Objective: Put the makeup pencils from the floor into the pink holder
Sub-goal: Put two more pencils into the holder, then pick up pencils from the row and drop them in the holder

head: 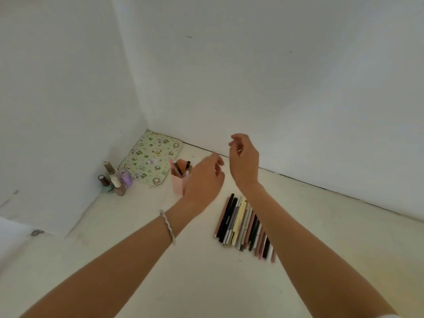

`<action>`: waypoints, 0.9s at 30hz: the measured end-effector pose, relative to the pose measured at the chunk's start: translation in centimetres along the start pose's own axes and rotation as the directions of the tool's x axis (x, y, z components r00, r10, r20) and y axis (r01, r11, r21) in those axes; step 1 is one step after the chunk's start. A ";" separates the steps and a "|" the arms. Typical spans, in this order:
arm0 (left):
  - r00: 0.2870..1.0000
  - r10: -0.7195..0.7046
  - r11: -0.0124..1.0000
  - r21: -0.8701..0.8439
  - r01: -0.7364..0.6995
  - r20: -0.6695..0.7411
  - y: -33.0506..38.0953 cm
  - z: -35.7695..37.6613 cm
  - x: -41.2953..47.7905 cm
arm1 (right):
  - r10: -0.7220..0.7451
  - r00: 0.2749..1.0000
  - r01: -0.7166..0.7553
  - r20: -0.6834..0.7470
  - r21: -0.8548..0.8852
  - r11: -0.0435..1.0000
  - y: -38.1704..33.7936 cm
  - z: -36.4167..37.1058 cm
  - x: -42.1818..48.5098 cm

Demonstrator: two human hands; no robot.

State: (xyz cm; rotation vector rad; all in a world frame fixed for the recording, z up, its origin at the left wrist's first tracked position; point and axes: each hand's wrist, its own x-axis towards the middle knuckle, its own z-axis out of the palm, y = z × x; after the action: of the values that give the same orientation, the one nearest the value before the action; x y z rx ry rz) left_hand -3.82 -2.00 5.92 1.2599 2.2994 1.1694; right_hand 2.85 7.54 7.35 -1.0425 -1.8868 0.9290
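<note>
My left hand (204, 177) hovers just right of the pink holder (179, 183), fingers loosely apart and holding nothing. My right hand (243, 161) hangs farther right, fingers loosely curled and seemingly empty. Makeup pencils (243, 223) lie bunched on the floor (137, 260), right of the holder and nearer me. Other pencils (177, 168) stand inside it.

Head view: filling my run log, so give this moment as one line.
left hand: empty, by pink holder | right hand: empty, raised | makeup pencils: in a row, untouched

Floor pencil row (243, 223); upright pink holder (180, 183)
</note>
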 end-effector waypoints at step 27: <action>0.986 -0.168 0.978 -0.121 0.168 0.014 0.7 2.7 2.9 | 0.318 0.881 0.049 0.350 -0.736 0.675 9.8 -0.6 -1.7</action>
State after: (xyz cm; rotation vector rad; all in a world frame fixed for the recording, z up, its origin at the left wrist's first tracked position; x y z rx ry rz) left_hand -3.58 1.95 5.08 1.0025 2.2444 1.2254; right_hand 7.17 10.02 -1.27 -1.5501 -2.7322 0.4896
